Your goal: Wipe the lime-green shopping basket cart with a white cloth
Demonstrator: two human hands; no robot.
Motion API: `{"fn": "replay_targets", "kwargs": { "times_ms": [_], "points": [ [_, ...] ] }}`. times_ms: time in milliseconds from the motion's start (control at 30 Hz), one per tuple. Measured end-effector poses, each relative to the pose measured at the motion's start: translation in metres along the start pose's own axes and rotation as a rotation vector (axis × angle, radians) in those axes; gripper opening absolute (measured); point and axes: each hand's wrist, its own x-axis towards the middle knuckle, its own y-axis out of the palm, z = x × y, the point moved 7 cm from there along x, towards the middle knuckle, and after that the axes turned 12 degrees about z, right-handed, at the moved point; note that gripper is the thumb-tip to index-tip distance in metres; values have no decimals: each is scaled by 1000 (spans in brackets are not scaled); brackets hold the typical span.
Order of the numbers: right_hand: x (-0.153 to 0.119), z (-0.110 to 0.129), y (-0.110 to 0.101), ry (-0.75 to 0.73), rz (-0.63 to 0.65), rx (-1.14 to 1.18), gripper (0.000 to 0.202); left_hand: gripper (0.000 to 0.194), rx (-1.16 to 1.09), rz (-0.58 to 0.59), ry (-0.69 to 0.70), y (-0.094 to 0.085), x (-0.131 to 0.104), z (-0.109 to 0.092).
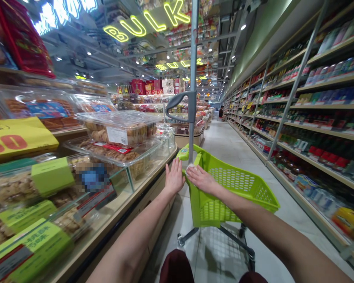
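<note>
A bright green plastic shopping cart (pixel 242 181) with perforated sides stands on the floor before me. My left hand (pixel 175 177) is flat with its fingers extended, at the cart's near left corner; whether it touches the rim I cannot tell. Beside it, my right hand (pixel 201 179) presses a small white wipe (pixel 190 169) against the cart's rim, close to the foot of the upright pole. The grey pole (pixel 194 51) rises from that corner and carries a grey loop-shaped handle (pixel 179 108). Part of the cart's near side is hidden behind my right forearm.
On the left, a display counter (pixel 153 173) holds clear boxes of cookies (pixel 120 129) and a yellow price sign (pixel 17 137). Tall stocked shelves (pixel 312 118) line the right. A tiled aisle (pixel 218 135) runs ahead, with a person (pixel 221 113) far down it.
</note>
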Motion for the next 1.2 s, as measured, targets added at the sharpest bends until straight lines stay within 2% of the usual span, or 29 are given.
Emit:
{"fn": "replay_targets", "kwargs": {
  "times_ms": [67,200,267,333,500,567,767,833,900,1033,1100,1200],
  "points": [
    [7,-14,-13,39,-46,-2,33,72,-2,-6,4,-5,3,-1],
    [37,-63,-57,201,-134,-28,36,71,-15,-38,-4,-20,14,-3],
    [46,-76,-70,244,-163,-40,36,70,-11,-67,-7,-26,17,-5],
    [46,-72,-68,221,-163,-48,36,70,-1,-94,-1,-28,18,-7],
    [22,-34,-30,80,-88,-62,35,70,7,-57,20,-15,11,-7],
    [19,-31,-25,64,-78,-72,35,71,6,-43,11,-12,10,-4],
    [45,-64,-58,218,-141,-56,37,71,11,-92,-21,-24,14,-3],
    [49,-66,-59,226,-142,-39,38,71,12,-77,-28,-22,15,-2],
    [46,-58,-50,200,-116,-30,37,70,10,-28,-28,-12,13,1],
    [24,-26,-13,171,-52,8,36,64,-4,148,6,17,9,9],
    [9,-10,6,225,-34,58,35,61,-6,191,27,25,7,12],
    [-15,7,28,373,-22,155,38,58,-6,190,44,25,6,13]
  ]
}}
